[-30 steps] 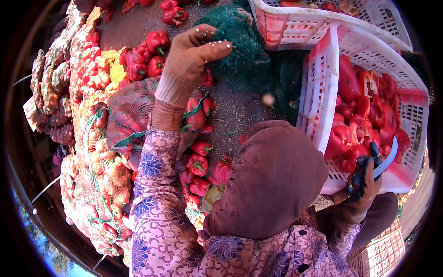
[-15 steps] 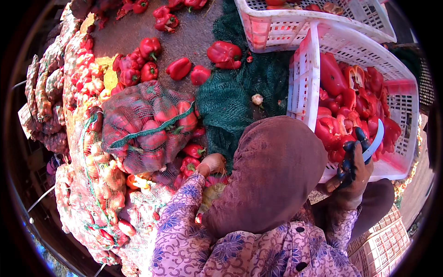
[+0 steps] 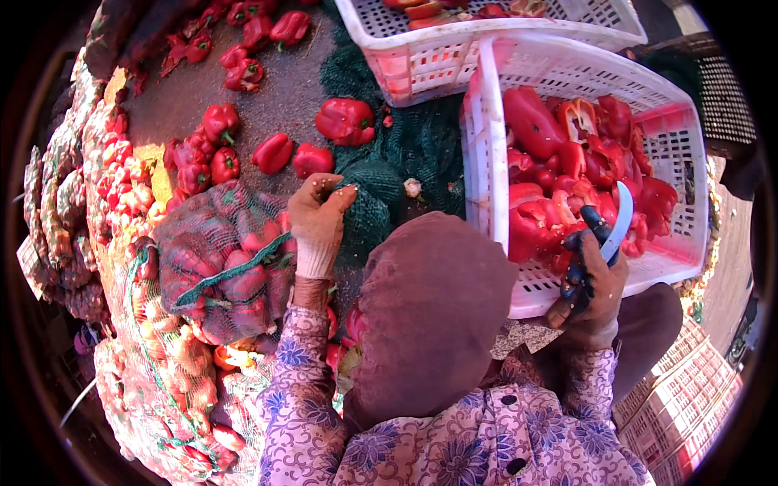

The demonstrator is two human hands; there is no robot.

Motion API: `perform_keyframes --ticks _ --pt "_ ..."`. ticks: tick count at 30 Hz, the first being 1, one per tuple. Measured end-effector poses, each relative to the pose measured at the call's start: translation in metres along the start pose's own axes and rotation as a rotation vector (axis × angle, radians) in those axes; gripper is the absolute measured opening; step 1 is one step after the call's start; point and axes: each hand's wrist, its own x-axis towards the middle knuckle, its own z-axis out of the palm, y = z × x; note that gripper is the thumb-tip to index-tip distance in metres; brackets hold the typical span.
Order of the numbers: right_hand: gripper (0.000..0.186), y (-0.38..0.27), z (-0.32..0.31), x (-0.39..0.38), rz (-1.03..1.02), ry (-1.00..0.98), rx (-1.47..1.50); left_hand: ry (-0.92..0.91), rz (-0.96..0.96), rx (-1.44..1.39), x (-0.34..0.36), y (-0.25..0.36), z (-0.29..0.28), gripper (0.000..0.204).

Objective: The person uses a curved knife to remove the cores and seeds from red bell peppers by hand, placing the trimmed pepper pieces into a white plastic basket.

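Observation:
My left hand [image 3: 318, 212], in a pale knitted glove, is raised between the netted sack of red peppers [image 3: 219, 279] and the green netting [image 3: 369, 215]. Its fingers curl forward but stay apart, with nothing visible in them. Just beyond it lie loose red bell peppers [image 3: 313, 160] on the ground. At the right, my right hand [image 3: 596, 283], in a glove with dark blue fingers, grips a knife [image 3: 621, 223] with a pale curved blade pointing up. That hand is at the near edge of a white plastic crate [image 3: 681, 162] holding cut red pepper pieces [image 3: 539, 219].
A second white crate [image 3: 421, 65] with pepper pieces stands behind the first. More netted sacks [image 3: 166, 340] line the left side. Several red peppers [image 3: 194, 154] lie in a heap beside them. Stacked crates [image 3: 677, 397] stand at the lower right. My brown-clad knee [image 3: 438, 316] fills the middle.
My left hand has risen from low beside the brown-clad knee and reached forward towards the loose peppers. My right hand still grips the knife at the crate. The whole view has shifted slightly.

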Motion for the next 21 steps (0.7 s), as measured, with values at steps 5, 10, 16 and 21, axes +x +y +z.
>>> perform_keyframes --ticks 5,10,16,21 --pt "0.036 -0.02 -0.002 0.012 0.627 0.149 0.597 -0.175 0.153 -0.204 0.006 0.099 -0.015 0.014" --pt "0.03 -0.014 -0.016 -0.005 0.546 0.163 0.751 -0.128 0.322 -0.341 -0.01 0.224 -0.006 0.018" --pt "0.03 -0.023 -0.005 -0.02 0.503 0.064 0.949 -0.232 1.102 0.256 -0.008 0.375 0.03 0.047" --pt "0.033 -0.003 0.017 -0.025 0.372 0.142 0.934 -0.188 1.761 0.617 -0.049 0.525 0.194 0.044"
